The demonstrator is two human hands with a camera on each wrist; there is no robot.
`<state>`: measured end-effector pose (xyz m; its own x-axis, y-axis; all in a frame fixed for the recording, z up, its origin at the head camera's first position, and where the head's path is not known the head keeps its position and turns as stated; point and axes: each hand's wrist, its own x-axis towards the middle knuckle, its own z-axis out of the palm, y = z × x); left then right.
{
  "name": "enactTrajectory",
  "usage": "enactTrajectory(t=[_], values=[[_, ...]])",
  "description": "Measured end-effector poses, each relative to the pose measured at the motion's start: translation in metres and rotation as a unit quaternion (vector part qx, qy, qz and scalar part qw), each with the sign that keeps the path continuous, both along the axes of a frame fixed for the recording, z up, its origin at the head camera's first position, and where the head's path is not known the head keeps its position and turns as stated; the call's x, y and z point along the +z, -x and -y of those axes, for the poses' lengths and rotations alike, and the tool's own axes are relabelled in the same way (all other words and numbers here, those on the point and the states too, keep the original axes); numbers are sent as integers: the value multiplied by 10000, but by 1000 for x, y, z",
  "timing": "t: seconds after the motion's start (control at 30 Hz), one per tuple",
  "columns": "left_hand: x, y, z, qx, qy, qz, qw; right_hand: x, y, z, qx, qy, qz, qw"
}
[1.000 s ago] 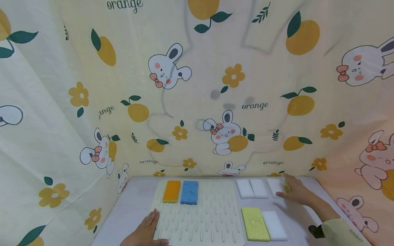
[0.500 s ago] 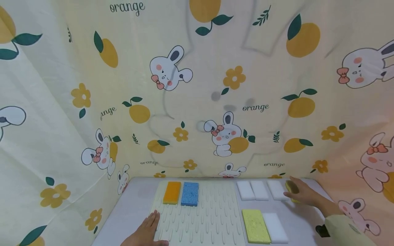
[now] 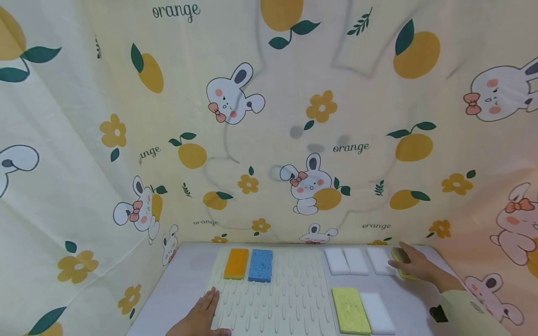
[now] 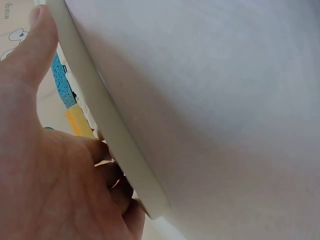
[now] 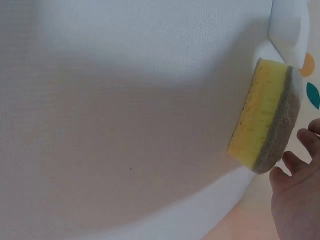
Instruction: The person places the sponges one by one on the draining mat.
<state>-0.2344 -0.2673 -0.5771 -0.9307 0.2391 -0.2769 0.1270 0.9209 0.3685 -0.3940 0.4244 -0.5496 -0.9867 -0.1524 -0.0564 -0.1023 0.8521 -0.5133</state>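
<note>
My left hand (image 3: 195, 315) rests at the left edge of the cream ridged mat (image 3: 290, 298), fingers extended onto it. In the left wrist view, its thumb and fingers touch the mat's thick side (image 4: 107, 112). An orange sponge (image 3: 236, 263) and a blue sponge (image 3: 260, 265) lie side by side on the mat. At the back right, my right hand (image 3: 418, 267) hovers around a yellow sponge (image 5: 257, 117) with a grey-brown scouring layer on top. The right fingertips are beside the scouring layer, loosely spread; the frames hardly show whether they touch it.
Three white sponge blocks (image 3: 336, 261) stand in a row right of the mat's far end. Nearer, a lime-yellow sponge (image 3: 351, 310) lies beside another white block (image 3: 378, 312). A patterned curtain (image 3: 269, 140) encloses the white table (image 3: 168, 289).
My right hand has shifted slightly right, and more of the yellow sponge and its dark top shows. The left hand stays on the mat's edge. The view has tilted a little.
</note>
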Motion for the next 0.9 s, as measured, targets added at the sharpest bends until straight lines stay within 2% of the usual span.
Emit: enactTrajectory(t=[0.13, 0.43, 0.7, 0.9], values=[[0, 0, 0, 9, 23, 27, 10000, -3, -2, -5, 7, -119, 13, 9999], [6, -2, -5, 158, 77, 189, 9997, -5, -4, -18, 398, -483, -302, 9976], [6, -2, -3, 142, 90, 125, 9998, 3, -8, -21, 619, -489, 106, 9968], [2, 0, -4, 86, 139, 72, 9998, -4, -4, -30, 530, -424, 291, 9973]])
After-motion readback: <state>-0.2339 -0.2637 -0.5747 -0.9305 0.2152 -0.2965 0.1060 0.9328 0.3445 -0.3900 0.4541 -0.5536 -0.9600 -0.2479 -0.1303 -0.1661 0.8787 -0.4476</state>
